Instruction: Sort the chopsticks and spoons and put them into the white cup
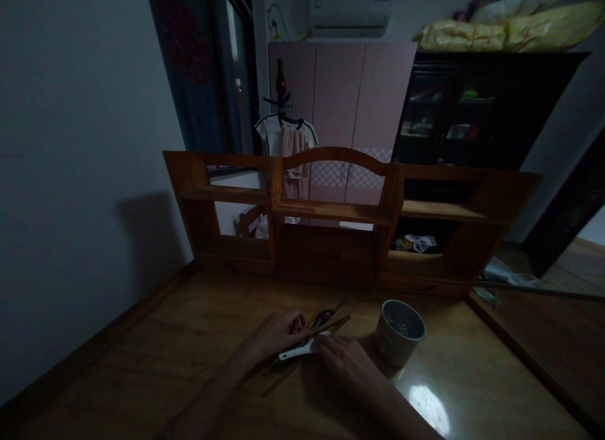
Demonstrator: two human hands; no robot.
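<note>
In the head view a loose bundle of thin chopsticks (339,322) lies slantwise over the wooden desktop, with a dark spoon (324,316) among them. A white spoon (297,351) rests across the near side of the bundle, its handle pointing left. My left hand (282,333) is closed at the left side of the bundle, fingers curled on the chopsticks. From the right, my right hand (344,359) closes around the bowl end of the white spoon, covering part of it. Just right of that hand stands a grey utensil holder (401,336) with small drain holes, upright and apart from it.
A wooden shelf unit (326,210) rises along the desk's back edge, with white cord-like items (420,243) in its right compartment. A wall (85,238) borders the left side. The raised desk edge (524,358) runs along the right. Light reflects off the glossy desktop (189,339).
</note>
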